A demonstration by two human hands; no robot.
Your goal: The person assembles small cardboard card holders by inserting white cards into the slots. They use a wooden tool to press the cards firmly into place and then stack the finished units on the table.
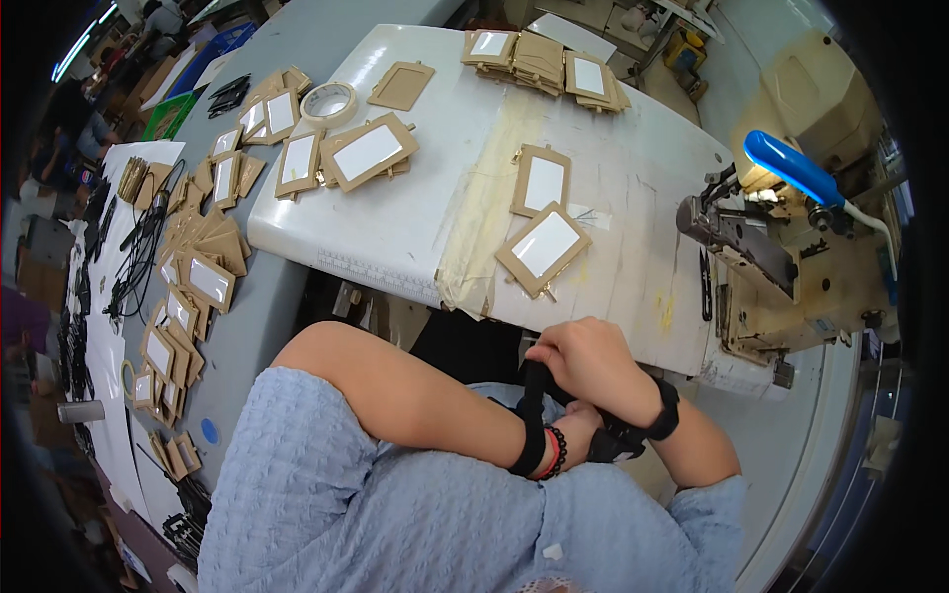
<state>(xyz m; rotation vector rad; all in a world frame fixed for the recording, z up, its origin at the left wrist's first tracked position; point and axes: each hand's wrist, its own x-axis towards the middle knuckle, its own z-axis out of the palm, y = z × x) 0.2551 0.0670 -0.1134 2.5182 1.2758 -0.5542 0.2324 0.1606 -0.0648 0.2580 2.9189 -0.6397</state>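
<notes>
My right hand (591, 361) is bent over my left wrist, its thumb and fingers closed on the end of a black strap (535, 383). That strap wraps round my left wrist, next to a red and black bead bracelet (556, 451). My left hand (581, 423) is held low, close to my body and below the right hand. A black wrist device on the right wrist and the right hand itself hide most of its fingers. Nearest on the table lie two tan card holders (543, 248) with white windows, one overlapping the other.
A sewing machine (756, 252) with a blue lamp (796, 168) stands on the right of the white table (633, 198). Stacked holders (539, 61) lie at the far edge. A tape roll (328, 102) sits beside more holders. Several holders (208, 280) cover the grey bench at left.
</notes>
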